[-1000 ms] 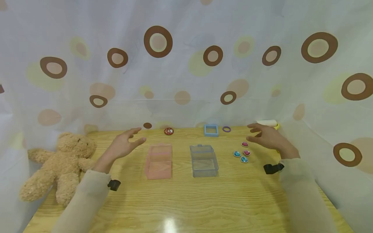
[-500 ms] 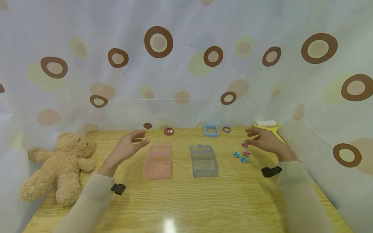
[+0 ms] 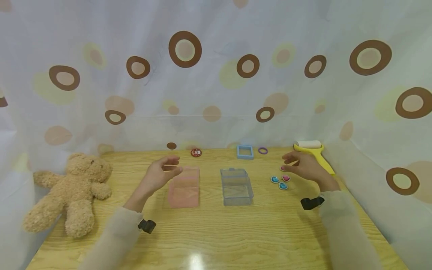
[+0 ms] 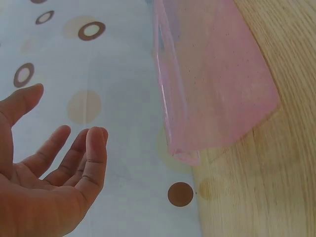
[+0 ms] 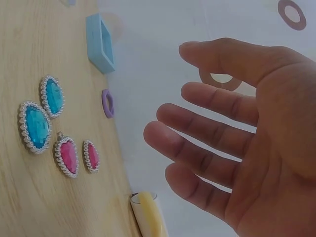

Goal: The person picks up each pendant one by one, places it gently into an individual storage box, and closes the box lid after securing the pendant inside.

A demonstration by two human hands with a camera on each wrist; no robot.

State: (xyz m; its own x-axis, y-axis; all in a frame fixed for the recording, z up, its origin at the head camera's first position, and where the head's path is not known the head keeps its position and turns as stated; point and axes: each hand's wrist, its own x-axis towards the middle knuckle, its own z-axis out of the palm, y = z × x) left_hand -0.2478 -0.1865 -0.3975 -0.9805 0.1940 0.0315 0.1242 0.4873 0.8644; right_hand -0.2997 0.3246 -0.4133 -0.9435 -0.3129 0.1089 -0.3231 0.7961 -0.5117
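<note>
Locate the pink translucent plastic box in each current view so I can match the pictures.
Head: the pink translucent plastic box lies just left of centre, its far end partly behind the left hand.
Left wrist: upper right, cut off by the top edge.
Right wrist: not in it.
Shared landmark: the circle-patterned cloth, in all three.

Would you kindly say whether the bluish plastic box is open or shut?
Open: the plastic box lies unfolded, one half behind the other.

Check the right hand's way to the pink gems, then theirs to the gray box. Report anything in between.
Nothing visible stands between the right hand and the pink gems. Between the front one and the gray box lies a blue gem; it sits low, so lifting over it would probably do.
</note>
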